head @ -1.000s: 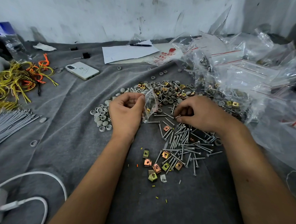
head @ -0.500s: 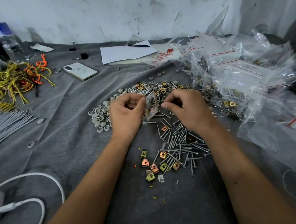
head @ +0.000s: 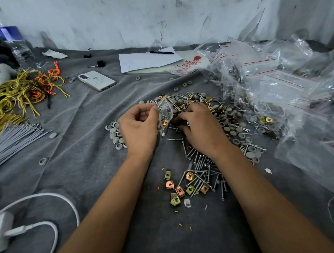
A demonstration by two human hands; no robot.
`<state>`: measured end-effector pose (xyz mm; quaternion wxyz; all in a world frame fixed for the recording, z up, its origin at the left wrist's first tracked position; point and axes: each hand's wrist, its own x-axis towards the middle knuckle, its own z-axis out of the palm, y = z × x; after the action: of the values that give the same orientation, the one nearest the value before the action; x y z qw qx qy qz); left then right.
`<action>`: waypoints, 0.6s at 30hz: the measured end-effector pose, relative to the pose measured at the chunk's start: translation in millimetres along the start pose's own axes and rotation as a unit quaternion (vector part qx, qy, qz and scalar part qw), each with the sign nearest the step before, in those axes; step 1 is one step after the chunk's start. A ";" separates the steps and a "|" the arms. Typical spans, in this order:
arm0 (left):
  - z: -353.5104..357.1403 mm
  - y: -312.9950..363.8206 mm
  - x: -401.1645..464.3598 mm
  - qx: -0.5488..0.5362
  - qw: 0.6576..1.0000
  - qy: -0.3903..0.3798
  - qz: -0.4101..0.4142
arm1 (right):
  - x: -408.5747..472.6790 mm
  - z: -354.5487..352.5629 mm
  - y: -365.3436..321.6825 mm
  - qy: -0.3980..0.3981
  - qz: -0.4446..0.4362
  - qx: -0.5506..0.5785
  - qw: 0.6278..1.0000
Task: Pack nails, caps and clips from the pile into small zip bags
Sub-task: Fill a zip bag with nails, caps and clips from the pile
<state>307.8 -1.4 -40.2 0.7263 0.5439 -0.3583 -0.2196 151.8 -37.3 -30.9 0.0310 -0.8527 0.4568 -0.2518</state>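
Observation:
My left hand [head: 138, 125] pinches a small clear zip bag [head: 165, 115] by its mouth, above the grey cloth; nails and a gold clip show inside it. My right hand [head: 198, 127] lies just right of the bag with its fingers curled down into the pile [head: 219, 113] of nails, grey caps and gold clips. What its fingertips hold is hidden. Loose nails [head: 202, 165] and several gold clips [head: 179, 189] lie nearer to me. A cluster of grey caps [head: 114, 134] sits left of my left hand.
Filled and empty zip bags [head: 277, 88] heap up at the right. A phone [head: 96, 80], paper with a pen [head: 147, 60], yellow and orange ties [head: 25, 89], grey ties [head: 12, 140] and a white charger cable [head: 46, 198] lie on the left and back of the cloth.
My right hand has moved from the nails below the bag up to the bag, then down into the pile beside it. My left hand has kept holding the bag.

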 end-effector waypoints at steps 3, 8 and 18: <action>-1.0 0.0 1.2 0.000 1.000 0.000 -0.006 | 3.9 2.2 -2.9 -0.007 0.013 -0.013 1.000; -1.6 0.1 0.6 0.001 1.000 -0.009 -0.008 | 1.9 2.6 -1.7 -0.019 0.004 -0.038 0.999; -1.4 -0.6 0.5 0.001 1.000 -0.005 -0.011 | -8.6 0.0 11.4 0.029 0.023 0.032 0.999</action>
<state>309.3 -1.1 -40.8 0.7214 0.5475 -0.3563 -0.2301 139.2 -37.1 -37.6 0.0506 -0.8330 0.4683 -0.2905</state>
